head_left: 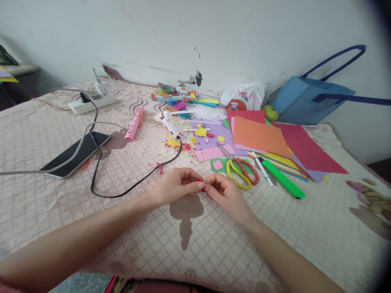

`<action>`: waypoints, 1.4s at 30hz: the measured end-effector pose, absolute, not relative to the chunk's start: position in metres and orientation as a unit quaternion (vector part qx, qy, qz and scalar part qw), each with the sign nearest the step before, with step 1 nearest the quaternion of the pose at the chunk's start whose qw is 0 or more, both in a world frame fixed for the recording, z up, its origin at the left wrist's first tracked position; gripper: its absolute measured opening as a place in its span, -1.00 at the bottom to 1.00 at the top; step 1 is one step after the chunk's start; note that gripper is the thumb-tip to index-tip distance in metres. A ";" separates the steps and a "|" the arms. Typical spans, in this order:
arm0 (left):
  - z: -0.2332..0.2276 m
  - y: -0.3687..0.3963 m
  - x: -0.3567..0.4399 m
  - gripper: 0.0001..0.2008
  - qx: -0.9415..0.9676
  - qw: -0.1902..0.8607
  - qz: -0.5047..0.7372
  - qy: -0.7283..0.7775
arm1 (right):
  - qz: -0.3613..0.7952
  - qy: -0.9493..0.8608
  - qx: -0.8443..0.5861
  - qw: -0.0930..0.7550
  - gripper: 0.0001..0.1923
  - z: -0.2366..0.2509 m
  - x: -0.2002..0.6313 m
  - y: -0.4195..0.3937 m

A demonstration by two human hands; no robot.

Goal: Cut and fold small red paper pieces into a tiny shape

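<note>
Pale wall (122,32) with dark scuffs, and against it a desk (146,256) under a diamond-patterned cloth. Your left hand (174,186) and right hand (229,199) meet over the near middle of it, fingertips almost touching. Between them, a small red piece (203,189), mostly hidden: both your hands are closed in a pinch on it, thumbs against curled forefingers. Just beyond your right hand, scissors (232,160) with yellow and red handles, partly over a green sheet (215,164). Farther back, a white glue gun (168,123) lies near coloured scraps; its black cord (105,197) loops left past a dark phone (76,154). Pink roll (134,124) near the phone. On your right, an orange sheet (259,136) tops stacked paper; blue bag (305,99) behind.
</note>
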State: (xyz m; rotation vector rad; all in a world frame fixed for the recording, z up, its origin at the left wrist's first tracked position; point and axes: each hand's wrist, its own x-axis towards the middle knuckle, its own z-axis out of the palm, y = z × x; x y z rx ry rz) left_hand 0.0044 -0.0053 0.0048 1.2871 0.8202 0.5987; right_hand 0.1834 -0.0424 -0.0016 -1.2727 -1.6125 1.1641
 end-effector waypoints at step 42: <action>-0.001 -0.012 0.010 -0.84 0.587 0.608 0.393 0.363 | 0.406 -0.575 -0.499 0.505 -0.92 0.003 0.175 -0.047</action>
